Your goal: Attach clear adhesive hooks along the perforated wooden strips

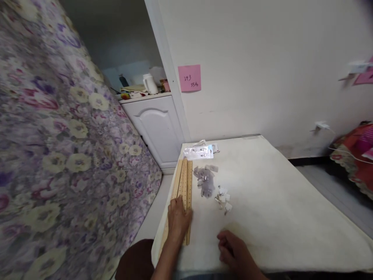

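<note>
Long pale wooden strips with rows of small holes [189, 179] lie side by side along the left edge of the table. My left hand [178, 218] is over their near half, with its thumb on the right side and its fingers bent over the wood. On the cloth near the front edge rests my right hand [233, 247], its fingers curled in and nothing visible in them. Beyond it sits a small pile of white tags with bits of metal [223, 197]. Further back is a heap of small clear plastic bags [206, 182], their contents too small to make out.
Flat clear packages [198, 152] lie at the back left of the white-covered table [262, 194]. A wall with a pink note [189, 78] stands behind. To the left are a white cabinet [159, 124] and a floral curtain [58, 155].
</note>
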{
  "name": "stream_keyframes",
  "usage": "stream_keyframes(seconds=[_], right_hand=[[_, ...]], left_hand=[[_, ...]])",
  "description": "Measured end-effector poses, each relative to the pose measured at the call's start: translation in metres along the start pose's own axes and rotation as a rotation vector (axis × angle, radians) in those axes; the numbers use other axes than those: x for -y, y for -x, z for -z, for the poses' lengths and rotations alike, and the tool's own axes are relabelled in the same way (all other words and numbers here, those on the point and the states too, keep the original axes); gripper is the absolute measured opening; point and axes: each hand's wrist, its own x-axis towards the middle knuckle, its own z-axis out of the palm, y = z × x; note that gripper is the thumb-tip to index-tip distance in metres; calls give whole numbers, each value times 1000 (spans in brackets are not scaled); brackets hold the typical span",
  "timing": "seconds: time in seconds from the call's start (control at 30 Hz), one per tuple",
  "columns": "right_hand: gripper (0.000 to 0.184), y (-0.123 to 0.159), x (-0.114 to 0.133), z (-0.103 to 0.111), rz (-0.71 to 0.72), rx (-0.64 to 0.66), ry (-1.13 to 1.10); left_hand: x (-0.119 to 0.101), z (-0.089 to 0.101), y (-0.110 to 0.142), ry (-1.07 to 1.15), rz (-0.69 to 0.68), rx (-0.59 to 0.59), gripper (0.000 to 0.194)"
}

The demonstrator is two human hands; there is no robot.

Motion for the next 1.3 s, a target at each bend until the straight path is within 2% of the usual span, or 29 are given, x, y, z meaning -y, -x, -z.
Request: stream_keyframes(seconds=[0.2,0.33,0.43,0.53,0.7,1.07,1.3], right_hand=[[18,-2,9,6,-61,-33,-78],[22,-5,17,27,-63,-153,-81],[24,-13,18,44,-79,-219,-80],[23,-28,17,53,-101,-234,-112],[21,-57,14,52,-102,-225,-113],[16,-102,13,53,-28,-219,29],[14,-95,16,53,47,-215,0]], left_hand=[[-2,3,4,-6,-36,-8,51],[-9,8,17,8,-61,-56,48],[-23,5,36,124,-193,-111,42],[-41,-7,57,257,-326,-21,36],[-61,-29,72,363,-346,118,34],[-59,-39,71,371,-352,112,30],[-45,-55,69,414,-387,97,31]])
